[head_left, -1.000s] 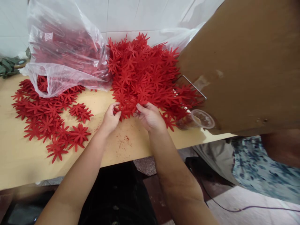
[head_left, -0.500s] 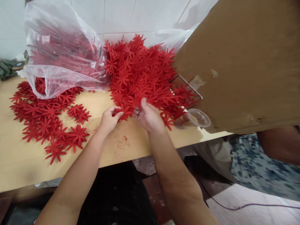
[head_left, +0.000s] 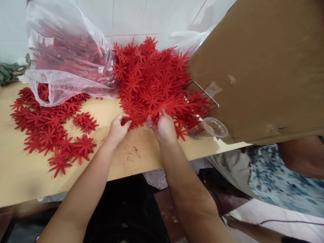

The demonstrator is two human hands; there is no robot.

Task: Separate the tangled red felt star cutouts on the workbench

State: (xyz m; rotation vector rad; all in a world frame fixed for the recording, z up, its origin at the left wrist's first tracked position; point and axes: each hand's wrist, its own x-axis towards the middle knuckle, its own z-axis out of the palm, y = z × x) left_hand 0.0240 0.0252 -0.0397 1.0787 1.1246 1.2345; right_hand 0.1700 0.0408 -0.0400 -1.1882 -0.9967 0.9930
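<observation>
A large heap of red star-shaped flower pieces [head_left: 152, 77] lies against the wall at the middle. At its front left edge, my left hand [head_left: 119, 127] pinches a red piece between thumb and fingers. My right hand [head_left: 164, 126] is at the front of the heap, its fingers curled among the red petals; what they hold, if anything, is hidden. A looser pile of red pieces [head_left: 48, 125] spreads over the table's left part, partly under a clear plastic bag [head_left: 71, 57] filled with more of them.
A large brown board [head_left: 260, 74] leans over the table's right side. Beside the heap are a metal wire frame [head_left: 206, 94] and a clear plastic cup [head_left: 215, 127]. A person in patterned clothing [head_left: 283, 179] is at the right, below the board.
My right hand has turned and moved slightly right, its fingers reaching into the heap's front edge. My left hand has barely moved. At lower right, the person's limb has come into view.
</observation>
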